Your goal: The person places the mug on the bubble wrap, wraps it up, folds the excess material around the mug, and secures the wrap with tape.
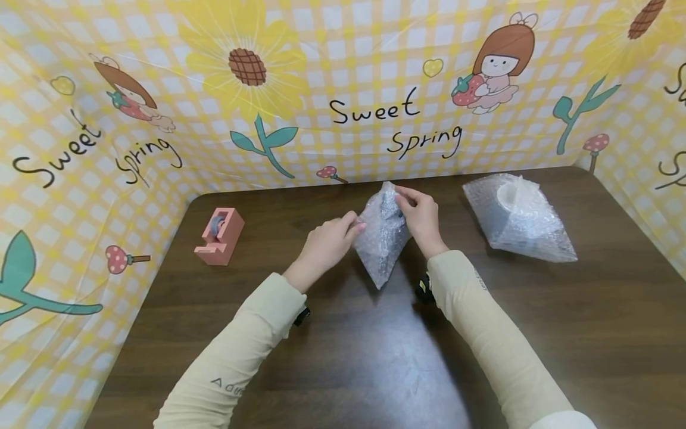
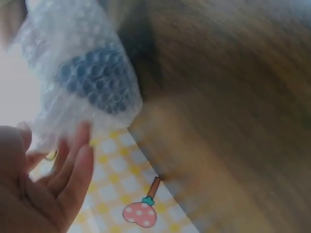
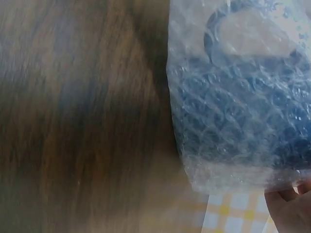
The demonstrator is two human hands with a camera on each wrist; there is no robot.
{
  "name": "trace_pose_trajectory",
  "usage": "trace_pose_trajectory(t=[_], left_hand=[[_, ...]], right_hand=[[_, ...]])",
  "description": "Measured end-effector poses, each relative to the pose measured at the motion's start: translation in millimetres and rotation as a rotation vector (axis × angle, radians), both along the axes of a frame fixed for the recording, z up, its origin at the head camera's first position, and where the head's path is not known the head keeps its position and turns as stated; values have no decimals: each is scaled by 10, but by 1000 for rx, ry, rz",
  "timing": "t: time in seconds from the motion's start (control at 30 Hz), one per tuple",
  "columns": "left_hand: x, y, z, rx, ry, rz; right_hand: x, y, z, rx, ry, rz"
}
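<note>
Plastic pouch (image 1: pixel 382 244) (bubbled) is held — between left hand (image 1: pixel 329 238) and right hand (image 1: pixel 423 219).

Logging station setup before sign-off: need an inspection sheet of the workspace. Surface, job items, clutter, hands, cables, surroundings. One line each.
Surface: dark wood-grain table, with a bright reflection near the front.
Job items: bubble-wrapped bundle between the hands; something blue shows through, identity unclear.
Clutter: pink tape dispenser toward the left, holding a roll; second wrapped package toward the right, pale contents.
Hands: left hand pinches the bundle's left edge; right hand pinches its upper right edge.
Cables: nothing seen.
Surroundings: yellow-checked cloth backdrop printed with flowers and "Sweet Spring".
</note>
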State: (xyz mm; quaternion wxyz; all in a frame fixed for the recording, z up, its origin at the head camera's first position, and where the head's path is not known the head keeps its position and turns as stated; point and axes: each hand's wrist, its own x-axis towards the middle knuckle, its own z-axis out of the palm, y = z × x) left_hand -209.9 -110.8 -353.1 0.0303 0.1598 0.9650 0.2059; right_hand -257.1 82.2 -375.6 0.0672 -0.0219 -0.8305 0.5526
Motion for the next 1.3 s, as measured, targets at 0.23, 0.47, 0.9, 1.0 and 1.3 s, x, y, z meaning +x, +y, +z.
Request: trace_pose_trajectory(t=[0.23,0.47,0.9,1.0,1.3], left_hand=[[-127,179,-57,206,70,101],[-273,308,-127,349,15,147],[-330,356,-25,241,25,187],[-367,353,1,205,48,159],[-461,261,53,273,-65,111]], right_hand=[[-19,35,36,29,-28,15],[-35,87,71,79,-75,43],[16,83,150,201,-192,279],[31,17,116,253,-143,284],[34,23,143,216,-165,320]])
